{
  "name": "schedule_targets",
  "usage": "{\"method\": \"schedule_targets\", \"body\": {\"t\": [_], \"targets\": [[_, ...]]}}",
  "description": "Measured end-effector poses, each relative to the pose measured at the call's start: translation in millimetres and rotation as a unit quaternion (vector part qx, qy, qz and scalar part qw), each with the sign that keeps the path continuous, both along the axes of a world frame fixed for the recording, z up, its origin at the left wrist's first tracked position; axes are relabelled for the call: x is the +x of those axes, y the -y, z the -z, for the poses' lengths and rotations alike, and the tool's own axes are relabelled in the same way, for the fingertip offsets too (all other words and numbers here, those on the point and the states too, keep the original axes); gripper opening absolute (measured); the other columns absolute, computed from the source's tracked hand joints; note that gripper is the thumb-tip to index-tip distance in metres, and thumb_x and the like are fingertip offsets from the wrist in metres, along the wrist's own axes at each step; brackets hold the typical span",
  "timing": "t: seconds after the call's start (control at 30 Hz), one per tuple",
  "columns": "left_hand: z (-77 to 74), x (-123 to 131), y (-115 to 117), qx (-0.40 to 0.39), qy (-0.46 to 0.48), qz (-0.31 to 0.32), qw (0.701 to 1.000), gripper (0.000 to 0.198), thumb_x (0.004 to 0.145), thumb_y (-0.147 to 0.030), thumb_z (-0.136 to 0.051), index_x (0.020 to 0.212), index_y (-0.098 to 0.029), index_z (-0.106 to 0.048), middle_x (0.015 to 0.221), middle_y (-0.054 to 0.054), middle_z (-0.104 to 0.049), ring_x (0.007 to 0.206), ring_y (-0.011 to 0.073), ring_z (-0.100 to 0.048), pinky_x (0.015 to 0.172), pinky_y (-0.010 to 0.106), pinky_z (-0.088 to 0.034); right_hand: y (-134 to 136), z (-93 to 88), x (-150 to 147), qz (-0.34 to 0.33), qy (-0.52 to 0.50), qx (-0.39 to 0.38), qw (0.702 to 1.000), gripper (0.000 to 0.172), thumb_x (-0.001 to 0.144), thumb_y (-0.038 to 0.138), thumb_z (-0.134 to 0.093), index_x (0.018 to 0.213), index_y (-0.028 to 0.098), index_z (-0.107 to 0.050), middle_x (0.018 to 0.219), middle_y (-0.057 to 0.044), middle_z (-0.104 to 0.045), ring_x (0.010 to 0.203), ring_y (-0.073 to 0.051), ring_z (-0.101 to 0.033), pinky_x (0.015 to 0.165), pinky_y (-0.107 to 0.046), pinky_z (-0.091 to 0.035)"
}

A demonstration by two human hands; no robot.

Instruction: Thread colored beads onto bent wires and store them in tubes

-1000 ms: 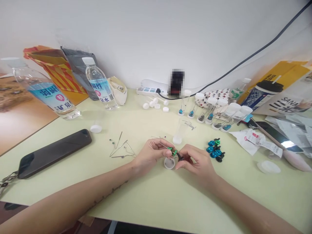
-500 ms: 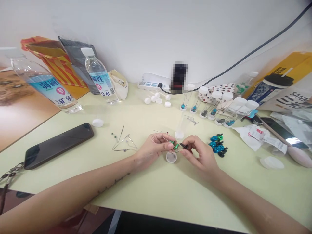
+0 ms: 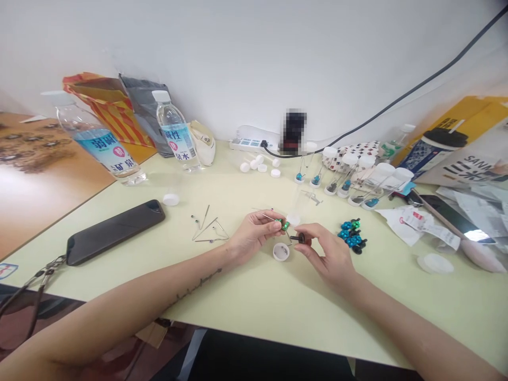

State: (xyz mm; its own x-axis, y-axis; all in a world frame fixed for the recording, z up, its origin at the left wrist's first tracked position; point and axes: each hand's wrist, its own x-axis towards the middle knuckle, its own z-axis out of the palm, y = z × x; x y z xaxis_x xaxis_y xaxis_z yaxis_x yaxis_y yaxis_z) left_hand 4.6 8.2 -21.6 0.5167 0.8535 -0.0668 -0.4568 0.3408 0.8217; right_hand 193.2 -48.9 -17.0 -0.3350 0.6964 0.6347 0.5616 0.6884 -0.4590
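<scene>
My left hand (image 3: 251, 235) pinches a small green metal part (image 3: 284, 226) between thumb and fingers; thin metal rods stick out around it. Facing it, my right hand (image 3: 329, 256) grips a small black screw (image 3: 297, 239) with a wide head, its stem pointing left. A slight gap separates screw and green part. Just below them lies a round white cap (image 3: 281, 253) with tiny bits inside, too small to name. Behind my hands stands a clear tube (image 3: 300, 203) with a white base. Right of my right hand is a pile of blue, green and black metal parts (image 3: 351, 236).
Thin bent metal rods (image 3: 208, 227) lie left of my hands, near a phone (image 3: 117, 232). Several capped clear tubes (image 3: 346, 174) stand at the back right. Loose white caps (image 3: 259, 163) sit before a power strip (image 3: 249, 144). Two water bottles (image 3: 178, 140) are at the left.
The view has shifted, so the table items sit further right on the left side. The black screw has turned to lie more level and dropped slightly below the green part.
</scene>
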Motion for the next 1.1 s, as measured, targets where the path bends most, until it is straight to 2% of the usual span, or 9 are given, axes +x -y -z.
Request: {"method": "schedule_targets", "body": {"t": [0.07, 0.17, 0.4, 0.57, 0.8, 1.0, 1.1], "targets": [[0.1, 0.5, 1.8, -0.003, -0.004, 0.013, 1.0, 0.017, 0.068, -0.019, -0.079, 0.082, -0.013, -0.072, 0.078, 0.002, -0.069, 0.071, 0.0105, -0.064, 0.072, 0.021, -0.05, -0.3, -0.4, 0.5, 0.008, -0.011, 0.019, 1.0, 0.018, 0.09, 0.022, -0.057, 0.108, 0.021, -0.054, 0.087, -0.005, -0.065, 0.066, -0.014, -0.059, 0.061, -0.027, -0.05], [0.3, 1.0, 4.3, -0.007, -0.01, 0.029, 1.0, 0.019, 0.066, -0.02, -0.08, 0.082, -0.013, -0.071, 0.076, 0.002, -0.069, 0.067, 0.0099, -0.064, 0.068, 0.021, -0.05, -0.6, -0.6, 1.1, 0.004, -0.018, 0.046, 0.999, 0.017, 0.089, 0.02, -0.059, 0.106, 0.021, -0.056, 0.088, -0.006, -0.066, 0.071, -0.015, -0.061, 0.061, -0.028, -0.049], [-0.9, -1.5, 7.0, -0.019, -0.012, 0.031, 0.999, 0.017, 0.067, -0.019, -0.08, 0.081, -0.014, -0.072, 0.072, 0.001, -0.069, 0.061, 0.0078, -0.062, 0.063, 0.019, -0.049, 2.4, 1.6, -2.7, 0.049, -0.028, 0.009, 0.998, 0.013, 0.088, 0.028, -0.06, 0.098, 0.022, -0.055, 0.08, -0.002, -0.067, 0.06, -0.012, -0.06, 0.056, -0.024, -0.047], [-3.1, -2.5, 8.2, -0.008, -0.006, 0.028, 1.0, 0.016, 0.068, -0.017, -0.079, 0.081, -0.014, -0.072, 0.076, 0.002, -0.07, 0.062, 0.0072, -0.063, 0.063, 0.017, -0.05, 2.8, 0.6, -4.5, 0.043, -0.007, 0.051, 0.998, 0.011, 0.088, 0.024, -0.061, 0.097, 0.021, -0.056, 0.078, -0.003, -0.067, 0.061, -0.013, -0.06, 0.056, -0.024, -0.047], [-3.3, -2.3, 7.7, 0.01, -0.023, 0.025, 0.999, 0.017, 0.066, -0.019, -0.08, 0.081, -0.014, -0.072, 0.076, 0.002, -0.07, 0.065, 0.0084, -0.063, 0.067, 0.019, -0.05, -0.8, 0.8, -0.4, 0.028, 0.015, 0.1, 0.994, 0.013, 0.087, 0.021, -0.061, 0.1, 0.02, -0.058, 0.082, -0.005, -0.069, 0.073, -0.016, -0.066, 0.064, -0.027, -0.053], [-1.2, -2.0, 9.9, -0.005, -0.024, 0.027, 0.999, 0.016, 0.068, -0.018, -0.079, 0.082, -0.015, -0.072, 0.078, 0.002, -0.071, 0.067, 0.0093, -0.064, 0.068, 0.02, -0.05, -1.2, -1.5, 5.0, 0.027, 0.087, 0.175, 0.98, 0.019, 0.085, 0.016, -0.064, 0.102, 0.018, -0.058, 0.088, -0.007, -0.07, 0.083, -0.019, -0.067, 0.075, -0.03, -0.056], [-0.5, -2.3, 10.8, -0.003, -0.02, 0.027, 0.999, 0.015, 0.07, -0.017, -0.078, 0.084, -0.015, -0.072, 0.08, 0.001, -0.071, 0.068, 0.0093, -0.065, 0.069, 0.02, -0.051, -0.9, -3.1, 6.8, 0.032, 0.124, 0.201, 0.971, 0.022, 0.084, 0.014, -0.065, 0.105, 0.017, -0.058, 0.091, -0.009, -0.07, 0.084, -0.02, -0.066, 0.076, -0.031, -0.055]]}}
